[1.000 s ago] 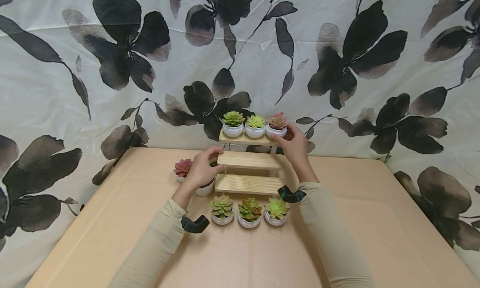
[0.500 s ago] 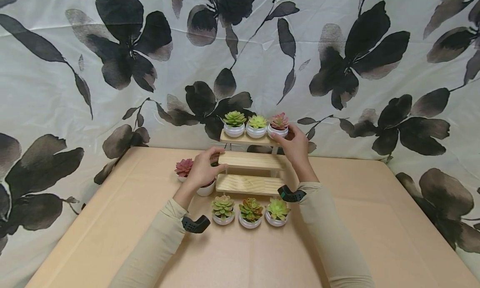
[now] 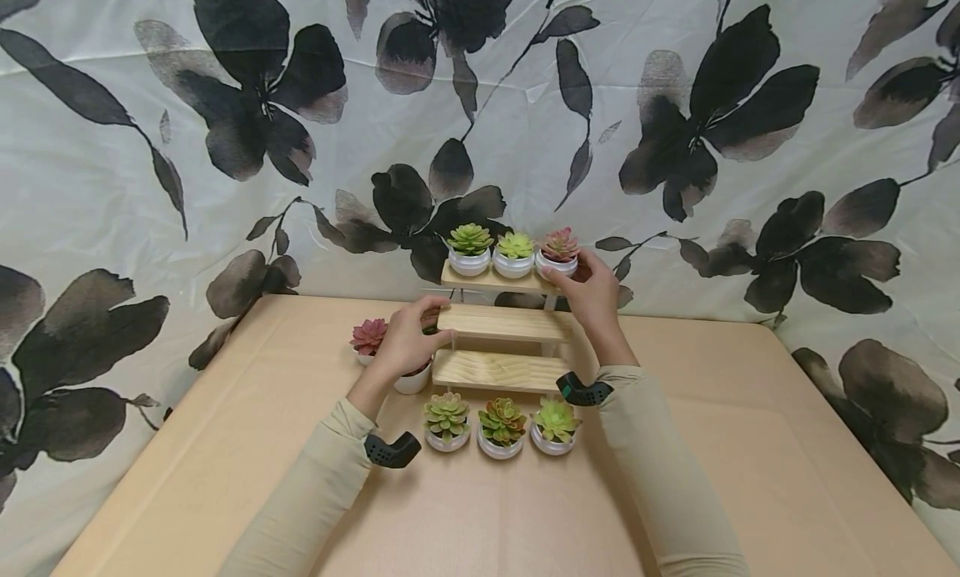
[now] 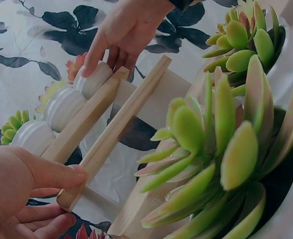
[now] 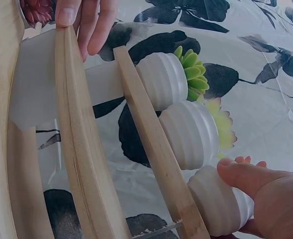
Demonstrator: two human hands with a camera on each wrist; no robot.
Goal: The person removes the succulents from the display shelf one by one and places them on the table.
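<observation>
A three-tier wooden plant stand (image 3: 498, 323) stands mid-table in the head view. My left hand (image 3: 405, 342) grips the left end of its middle shelf, thumb (image 4: 69, 174) on one face and fingers curled behind. At the top shelf's right end, my right hand (image 3: 594, 295) holds the white pot of a pink succulent (image 3: 560, 245) between thumb and fingers. The pot (image 5: 213, 199) sits against the shelf. Beside it on that shelf are two green potted succulents (image 3: 470, 240) (image 3: 515, 245). The lower two shelves bear no pots.
Three potted succulents (image 3: 446, 418) (image 3: 502, 423) (image 3: 555, 420) line up before the stand. Left of it are a red-pink succulent (image 3: 369, 337) and a white pot (image 3: 413, 381), partly hidden by my left hand. A floral cloth (image 3: 540, 143) hangs behind the table (image 3: 705, 410).
</observation>
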